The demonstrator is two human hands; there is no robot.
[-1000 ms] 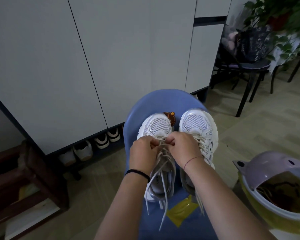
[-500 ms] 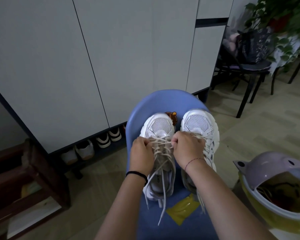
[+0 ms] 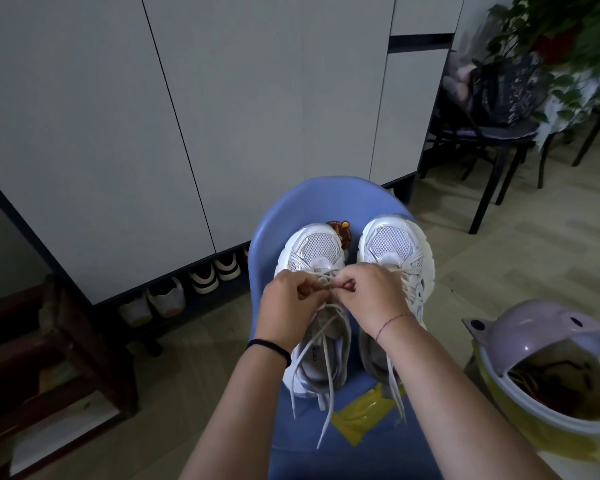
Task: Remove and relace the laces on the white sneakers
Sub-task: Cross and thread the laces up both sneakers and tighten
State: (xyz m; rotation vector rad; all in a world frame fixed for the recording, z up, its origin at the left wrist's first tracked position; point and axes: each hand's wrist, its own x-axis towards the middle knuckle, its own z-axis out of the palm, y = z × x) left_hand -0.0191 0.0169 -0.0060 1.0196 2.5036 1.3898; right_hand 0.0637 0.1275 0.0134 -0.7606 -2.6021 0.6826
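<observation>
At 9 o'clock: dark wooden stool [image 3: 70, 344]; spare shoes [image 3: 201, 280] under white cabinet [image 3: 239, 109]. Centre, on blue chair [image 3: 326, 199], toes to 12: left sneaker [image 3: 317, 247], its eyelets covered by left hand [image 3: 288, 306] and right hand [image 3: 374, 296], each pinching lace [image 3: 326, 288], loose ends trailing to 6; right sneaker [image 3: 392, 240]. Yellow packet [image 3: 357, 415] at 6. Lilac-lidded bin [image 3: 534, 330] at 4.

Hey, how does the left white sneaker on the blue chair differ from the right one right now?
Both the left hand and right hand pinch the lace of the left sneaker near its toe; the right sneaker has no fingers on it. The left sneaker's lace ends trail long across the chair seat; the right sneaker shows far less loose lace. Both are white, mesh-toed, side by side, toes pointing away.
</observation>
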